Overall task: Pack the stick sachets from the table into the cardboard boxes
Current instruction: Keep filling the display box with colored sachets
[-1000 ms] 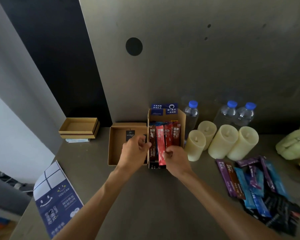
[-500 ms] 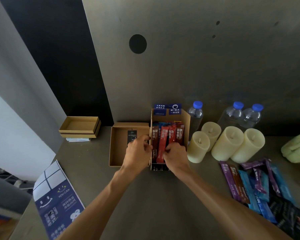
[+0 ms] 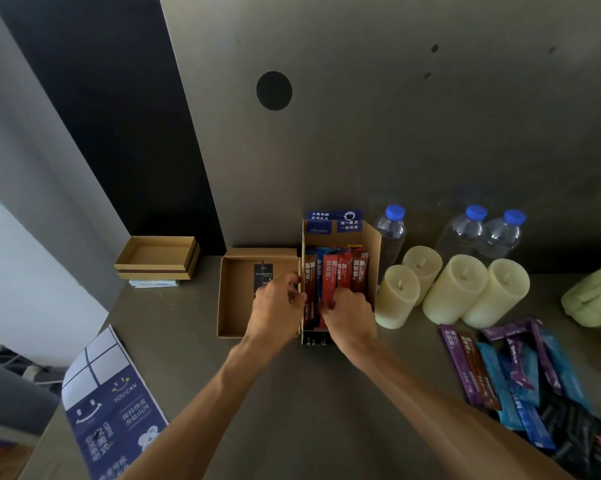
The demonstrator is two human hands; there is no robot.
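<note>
Tabletop [image 3: 292, 393]: grey-brown, back edge against a wall panel.

Cardboard box [image 3: 373, 258]: open, deep, at the middle of the back edge, blue printed flap standing up at its far end.

Packed sachets [image 3: 330, 275]: red and brown sticks lying side by side in the cardboard box, with blue ones partly showing behind them.

Left hand [image 3: 278, 306]: fingers curled over the left wall of the cardboard box, gripping it.

Right hand [image 3: 349, 315]: fingers curled down onto the near ends of the red packed sachets, pinching them; the fingertips themselves are hidden.

Shallow box [image 3: 240, 306]: open, touching the left side of the cardboard box, a black card [image 3: 262, 275] lying inside.

Stacked boxes [image 3: 157, 254]: two flat cardboard ones, the top one open, near the back left corner, resting on some papers.

Loose sachets [image 3: 514, 375]: purple, brown, blue and black sticks in an overlapping heap near the right edge.

Candles [image 3: 396, 296]: four cream pillars, just right of the cardboard box.

Water bottles [image 3: 391, 230]: three, blue-capped, along the back edge behind the candles.

Leaflet [image 3: 112, 410]: blue and white, at the front left corner.

Green bag [image 3: 593, 299]: at the right edge, partly out of view.
</note>
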